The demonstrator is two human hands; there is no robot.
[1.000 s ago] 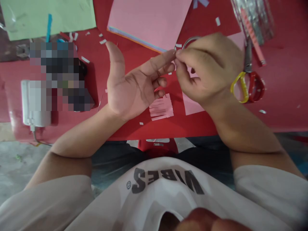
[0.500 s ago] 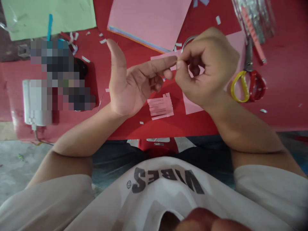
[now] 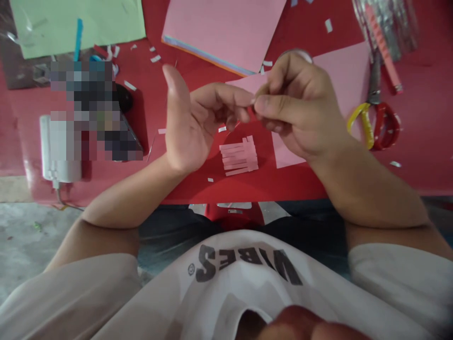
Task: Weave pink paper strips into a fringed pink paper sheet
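My left hand (image 3: 193,123) is raised above the red table (image 3: 300,182), thumb up, its fingers curled inward toward my right hand. My right hand (image 3: 300,106) meets it fingertip to fingertip in a pinch; whatever sits between the fingertips is too small to name. Below the hands lies a small stack of pink paper strips (image 3: 239,156). A pink sheet (image 3: 348,71) lies partly under my right hand.
A stack of pink paper (image 3: 222,28) and a green sheet (image 3: 78,21) lie at the far edge. Scissors with yellow and red handles (image 3: 375,118) rest at the right. A white adapter (image 3: 58,148) and a blurred-out object sit at the left. Paper scraps are scattered about.
My left fingers have curled inward from an outstretched pose. My right hand has turned and moved slightly nearer, keeping its pinch at my left fingertips.
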